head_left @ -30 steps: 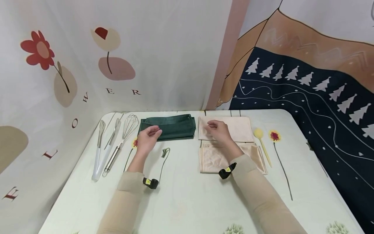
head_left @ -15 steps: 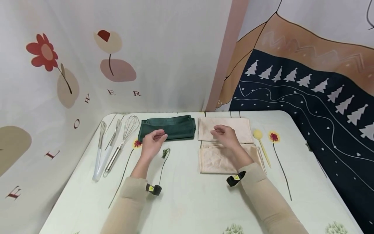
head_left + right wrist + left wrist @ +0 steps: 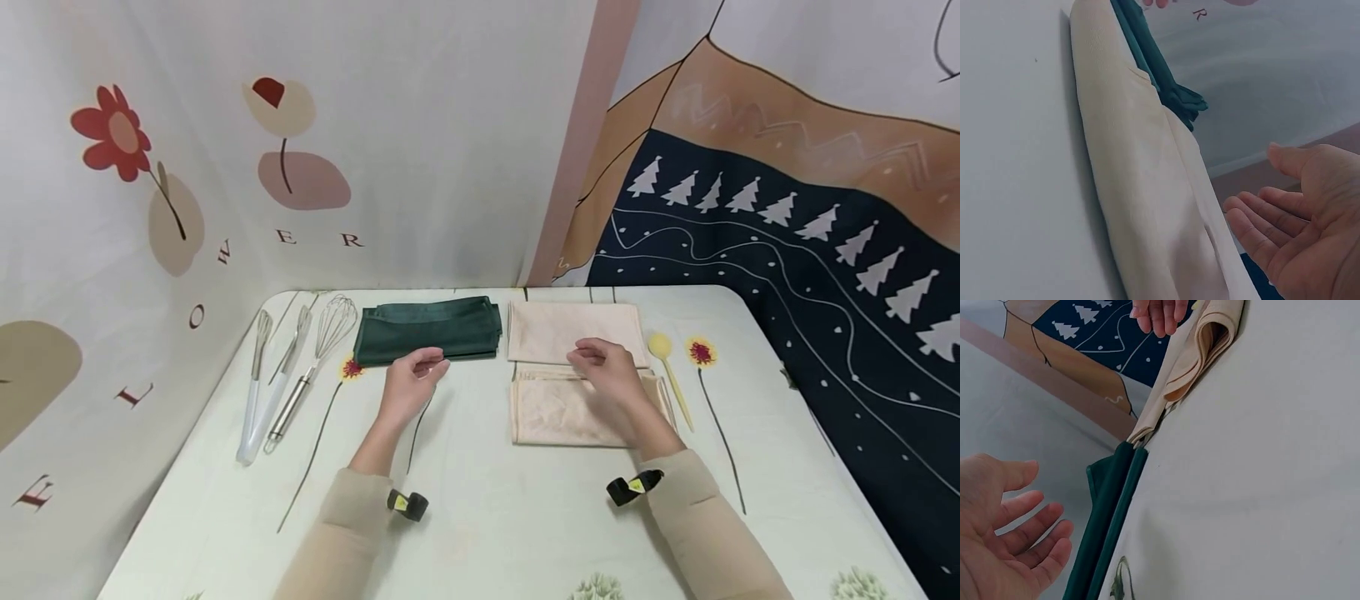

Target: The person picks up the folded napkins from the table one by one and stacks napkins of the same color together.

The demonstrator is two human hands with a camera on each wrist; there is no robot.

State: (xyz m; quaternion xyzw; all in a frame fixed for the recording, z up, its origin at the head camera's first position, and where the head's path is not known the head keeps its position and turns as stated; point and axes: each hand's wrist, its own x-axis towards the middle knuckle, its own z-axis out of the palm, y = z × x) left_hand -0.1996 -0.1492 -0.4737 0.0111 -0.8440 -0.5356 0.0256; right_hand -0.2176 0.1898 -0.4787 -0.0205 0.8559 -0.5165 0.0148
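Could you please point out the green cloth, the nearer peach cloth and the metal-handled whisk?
Green cloth (image 3: pixel 427 330), head view: middle of its top.
Nearer peach cloth (image 3: pixel 567 412), head view: its top face.
Metal-handled whisk (image 3: pixel 303 383), head view: upper handle.

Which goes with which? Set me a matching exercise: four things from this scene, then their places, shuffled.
1. Dark green cloth
2. Whisk
3. Yellow spoon
4. Right hand

A. Just right of the peach cloths
B. In front of the peach cloths in the head view, holding nothing
C. Folded, near the far edge of the table
D. Of these four, nearest the table's left edge

Pairs: 1-C, 2-D, 3-A, 4-B
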